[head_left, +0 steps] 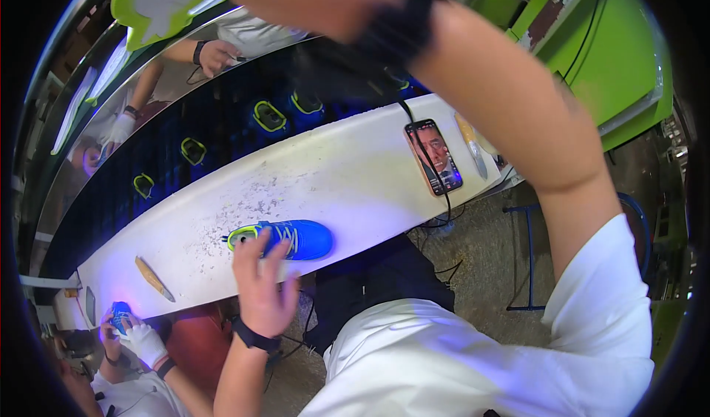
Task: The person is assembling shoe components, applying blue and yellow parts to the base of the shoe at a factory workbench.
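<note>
A blue shoe (310, 241) with a yellow-green collar and pale laces lies on its sole on the white work table, toe to the right. My left hand (262, 287) is at its near side, fingers spread and upright in front of the collar and laces; whether they touch the shoe I cannot tell. High across the picture stretches my right arm, its hand (318, 1) blurred above the far side of the table. The fingers of that hand run out past the upper edge. Each of my wrists wears a black band.
Shoes with yellow-green collars (194, 150) stand on a dark strip behind the table (355, 169). A corded phone (435, 156) and a wooden-handled tool (470, 145) lie right, a similar tool (154, 278) left. A gloved co-worker holds a blue shoe (120, 316) lower left; others sit opposite.
</note>
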{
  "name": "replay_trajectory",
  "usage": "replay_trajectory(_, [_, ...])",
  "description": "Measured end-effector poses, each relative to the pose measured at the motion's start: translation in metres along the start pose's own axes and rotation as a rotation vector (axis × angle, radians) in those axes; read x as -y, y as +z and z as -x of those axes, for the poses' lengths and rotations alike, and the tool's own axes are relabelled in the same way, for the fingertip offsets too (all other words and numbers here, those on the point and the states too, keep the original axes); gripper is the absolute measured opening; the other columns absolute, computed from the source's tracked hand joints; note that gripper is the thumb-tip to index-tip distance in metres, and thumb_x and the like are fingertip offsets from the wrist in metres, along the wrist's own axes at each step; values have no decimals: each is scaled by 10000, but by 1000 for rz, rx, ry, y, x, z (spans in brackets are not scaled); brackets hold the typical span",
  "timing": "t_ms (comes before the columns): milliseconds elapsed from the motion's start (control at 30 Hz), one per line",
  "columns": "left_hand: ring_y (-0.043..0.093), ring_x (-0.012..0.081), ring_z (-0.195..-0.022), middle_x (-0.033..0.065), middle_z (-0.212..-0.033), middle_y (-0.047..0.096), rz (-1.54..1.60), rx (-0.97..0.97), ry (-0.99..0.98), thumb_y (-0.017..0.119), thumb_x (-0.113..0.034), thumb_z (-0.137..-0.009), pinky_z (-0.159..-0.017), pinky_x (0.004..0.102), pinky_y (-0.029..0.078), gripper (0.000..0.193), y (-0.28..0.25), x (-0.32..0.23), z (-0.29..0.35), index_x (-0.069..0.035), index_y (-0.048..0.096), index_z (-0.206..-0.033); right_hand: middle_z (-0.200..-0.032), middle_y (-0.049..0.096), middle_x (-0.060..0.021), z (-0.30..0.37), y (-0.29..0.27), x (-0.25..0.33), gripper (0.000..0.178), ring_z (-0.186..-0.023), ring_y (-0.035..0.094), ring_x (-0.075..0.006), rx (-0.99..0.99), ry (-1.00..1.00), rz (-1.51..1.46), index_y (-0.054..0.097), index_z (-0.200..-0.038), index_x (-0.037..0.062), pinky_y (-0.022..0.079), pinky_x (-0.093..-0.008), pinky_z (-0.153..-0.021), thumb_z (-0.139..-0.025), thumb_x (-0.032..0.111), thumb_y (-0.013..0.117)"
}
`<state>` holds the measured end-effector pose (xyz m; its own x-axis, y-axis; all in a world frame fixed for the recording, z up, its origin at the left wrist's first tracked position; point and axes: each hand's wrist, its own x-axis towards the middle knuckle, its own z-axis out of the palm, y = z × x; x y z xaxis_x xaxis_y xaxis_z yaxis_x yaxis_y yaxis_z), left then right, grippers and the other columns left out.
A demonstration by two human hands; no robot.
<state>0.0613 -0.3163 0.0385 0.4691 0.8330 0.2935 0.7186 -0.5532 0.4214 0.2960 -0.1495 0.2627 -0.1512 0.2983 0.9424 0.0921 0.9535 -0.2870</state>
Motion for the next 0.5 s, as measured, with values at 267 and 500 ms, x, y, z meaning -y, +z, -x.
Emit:
replay_trajectory(267, [513, 332, -1237, 94, -1212, 621, -407, 172, 134, 811, -269, -719, -1154, 685, 103, 570, 38, 2, -65, -114, 601, -1226, -1036, 586, -66, 230, -66, 97, 249, -985, 584, -118, -195, 687, -33, 549, -1125, 23, 490, -270, -872, -898, -15, 645])
replay_trajectory(500, [610, 249, -1100, 192, -1168, 627, 844, -136, -100, 701, -253, -897, -994, 446, 484, 515, 6, -12, -66, 11, 467, -1273, -1027, 676, -74, 270, -65, 125, 204, -980, 631, -118, 65, 1130, -221, 643, -1000, 7, 505, -281, -860, -868, 112, 759])
